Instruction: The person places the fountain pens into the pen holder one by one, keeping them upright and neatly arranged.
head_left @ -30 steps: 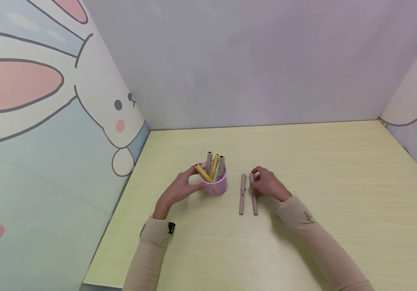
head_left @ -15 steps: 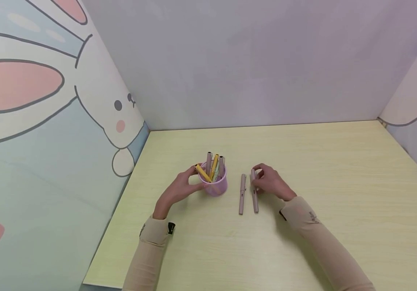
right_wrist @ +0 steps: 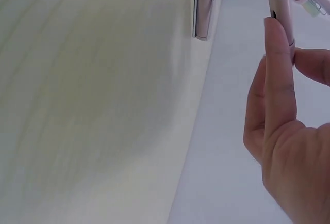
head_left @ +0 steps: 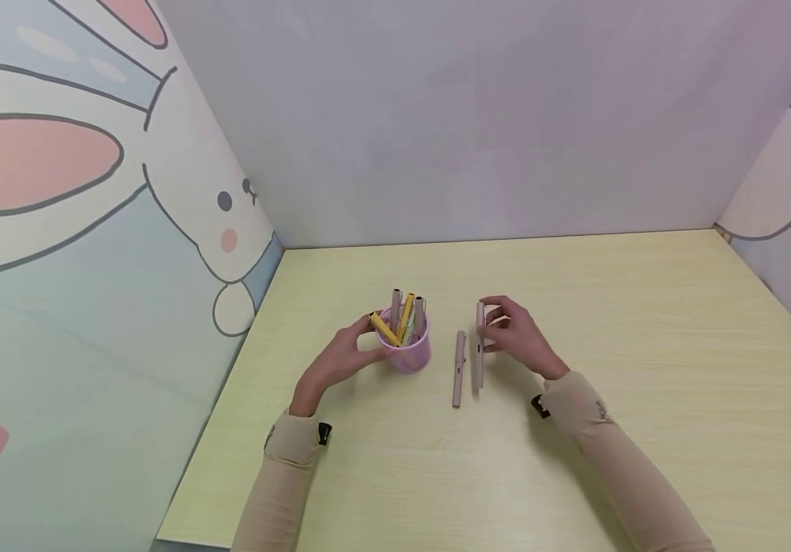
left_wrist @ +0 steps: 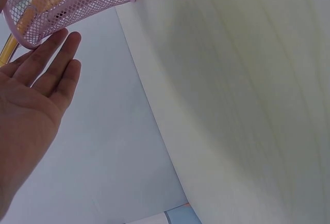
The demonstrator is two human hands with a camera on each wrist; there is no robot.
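In the head view, my left hand [head_left: 342, 355] holds a pink mesh pen cup [head_left: 412, 360] at its left side, thumb in front and fingers at the far side of the rim. Yellow pens [head_left: 385, 329], pinkish-grey pens [head_left: 396, 309] and a pale green one [head_left: 409, 331] stand or lean in the cup. My right hand [head_left: 521, 337] pinches a pinkish-grey pen [head_left: 480, 369] between thumb and fingers, raised over the table. A similar pen [head_left: 459, 372] lies between the cup and the held pen. The right wrist view shows the held pen's barrel [right_wrist: 280, 2] in my fingertips.
The pale wooden table [head_left: 609, 322] runs back to a plain light wall [head_left: 478, 123]. Walls with painted rabbit figures [head_left: 182, 176] border it on the left and right.
My right hand has lifted the right-hand pen off the table and moved it slightly away from me, straightening its angle. My left hand and the cup stay in place.
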